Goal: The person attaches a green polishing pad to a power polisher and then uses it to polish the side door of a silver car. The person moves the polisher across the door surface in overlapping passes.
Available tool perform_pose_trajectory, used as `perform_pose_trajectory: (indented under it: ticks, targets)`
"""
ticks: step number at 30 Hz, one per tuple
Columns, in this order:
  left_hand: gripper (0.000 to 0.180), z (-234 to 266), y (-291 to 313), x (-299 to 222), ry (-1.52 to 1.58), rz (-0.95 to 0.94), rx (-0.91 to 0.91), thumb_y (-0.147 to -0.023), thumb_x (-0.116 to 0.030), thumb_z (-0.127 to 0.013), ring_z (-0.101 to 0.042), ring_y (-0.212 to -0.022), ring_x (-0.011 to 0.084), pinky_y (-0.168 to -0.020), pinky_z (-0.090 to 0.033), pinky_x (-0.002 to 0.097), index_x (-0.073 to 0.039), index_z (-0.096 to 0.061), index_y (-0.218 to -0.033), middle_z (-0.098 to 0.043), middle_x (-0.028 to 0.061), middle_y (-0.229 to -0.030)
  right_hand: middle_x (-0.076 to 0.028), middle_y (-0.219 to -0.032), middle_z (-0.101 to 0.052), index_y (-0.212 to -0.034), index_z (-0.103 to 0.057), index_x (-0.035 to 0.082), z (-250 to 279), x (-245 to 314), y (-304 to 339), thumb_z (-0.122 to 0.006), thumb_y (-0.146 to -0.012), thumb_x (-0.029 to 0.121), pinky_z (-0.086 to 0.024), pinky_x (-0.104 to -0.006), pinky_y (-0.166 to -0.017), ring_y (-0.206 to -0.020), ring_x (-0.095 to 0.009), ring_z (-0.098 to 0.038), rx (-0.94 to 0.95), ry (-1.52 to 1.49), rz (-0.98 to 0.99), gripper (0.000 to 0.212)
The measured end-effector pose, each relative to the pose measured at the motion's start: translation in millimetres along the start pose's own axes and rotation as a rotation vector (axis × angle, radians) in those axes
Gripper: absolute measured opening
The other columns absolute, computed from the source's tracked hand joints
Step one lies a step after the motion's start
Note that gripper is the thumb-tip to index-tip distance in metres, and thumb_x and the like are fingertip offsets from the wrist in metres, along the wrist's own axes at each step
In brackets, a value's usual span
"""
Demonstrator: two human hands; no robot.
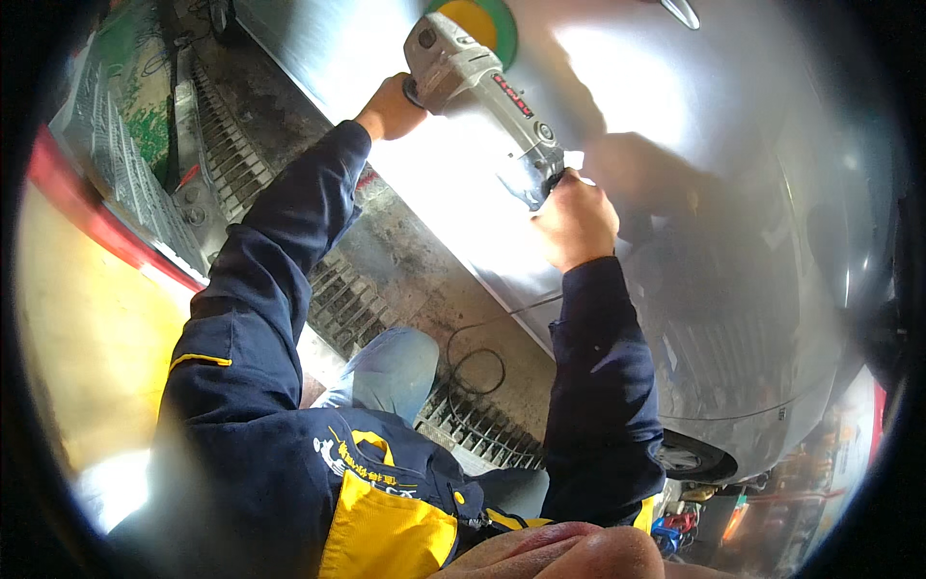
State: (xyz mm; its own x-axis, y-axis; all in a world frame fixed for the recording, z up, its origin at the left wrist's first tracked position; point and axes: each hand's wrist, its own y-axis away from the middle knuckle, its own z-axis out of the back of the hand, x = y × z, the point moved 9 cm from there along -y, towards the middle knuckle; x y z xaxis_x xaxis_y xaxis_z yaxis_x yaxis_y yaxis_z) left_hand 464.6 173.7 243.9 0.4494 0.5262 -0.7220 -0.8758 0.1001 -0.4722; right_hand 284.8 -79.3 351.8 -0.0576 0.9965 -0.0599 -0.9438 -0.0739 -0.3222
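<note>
I hold a grey electric polisher [479, 81] with both hands against a shiny silver-grey car body panel [666, 106]. My left hand [394, 108] is closed around the handle beside the polisher's head. At the rear end, my right hand [579, 222] is wrapped around the grip. Under the head a round pad [497, 29], yellow with a green rim, lies at the panel; part of it is hidden by the tool. Whether the pad is spinning cannot be made out. Strong light glares off the panel around the tool.
A black cable [479, 352] loops below the panel's edge near my right forearm. Slatted floor grating [352, 304] runs beside my bent knee [391, 372]. A car wheel [690, 456] shows at lower right, and a door handle [682, 12] at the top.
</note>
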Motion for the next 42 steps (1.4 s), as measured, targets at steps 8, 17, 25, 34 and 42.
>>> perform_pose_trajectory:
  ticks: [8, 17, 25, 34, 42]
  targets:
    - [0.032, -38, 19, 53, 0.014, -0.051, 0.013, -0.091, -0.029, -0.068, -0.07, -0.111, 0.0446, -0.097, -0.056, 0.0492, 0.001, -0.073, -0.099, -0.075, 0.0292, -0.108, -0.026, -0.09, -0.076, -0.101, -0.067, -0.002, -31, 13, 1, -0.072, -0.079, 0.024, -0.061, -0.0547, -0.081, -0.089, -0.047, -0.075, 0.088, 0.033, 0.117, 0.034]
    - [0.032, -96, 71, 138, -0.001, 0.176, 0.081, -0.089, -0.025, -0.068, -0.071, -0.108, 0.0454, -0.097, -0.056, 0.0506, 0.001, -0.072, -0.108, -0.074, 0.0282, -0.111, -0.018, -0.084, -0.076, -0.103, -0.066, -0.001, -109, 18, 13, -0.072, -0.085, 0.019, -0.061, -0.0485, -0.07, -0.078, -0.037, -0.076, 0.113, 0.048, 0.163, 0.027]
    - [0.07, -140, 117, 176, 0.127, 0.381, 0.236, -0.094, -0.042, -0.079, -0.06, -0.135, 0.0402, -0.112, -0.051, 0.0478, -0.007, -0.054, -0.149, -0.064, 0.0206, -0.145, -0.018, -0.085, -0.076, -0.104, -0.066, -0.001, -166, 7, 19, -0.07, -0.087, 0.018, -0.061, -0.0496, -0.069, -0.079, -0.039, -0.076, 0.242, -0.008, 0.081, 0.027]
    - [0.038, -164, 154, 209, 0.11, 0.119, 0.261, -0.092, -0.031, -0.083, -0.075, -0.111, 0.0328, -0.092, -0.059, 0.0448, -0.005, -0.074, -0.118, -0.08, 0.0171, -0.114, -0.016, -0.104, -0.079, -0.103, -0.077, 0.004, -226, 14, 38, -0.067, -0.089, 0.03, -0.061, -0.0457, -0.087, -0.1, -0.035, -0.076, 0.561, 0.067, 0.035, 0.031]
    - [0.033, -167, 189, 251, 0.076, 0.299, 0.4, -0.097, -0.032, -0.075, -0.07, -0.114, 0.0377, -0.097, -0.056, 0.0511, -0.006, -0.074, -0.117, -0.078, 0.0174, -0.116, -0.016, -0.097, -0.078, -0.095, -0.079, 0.006, -251, 36, 42, -0.066, -0.087, 0.026, -0.061, -0.0475, -0.084, -0.093, -0.036, -0.077, 0.576, 0.006, 0.076, 0.026]
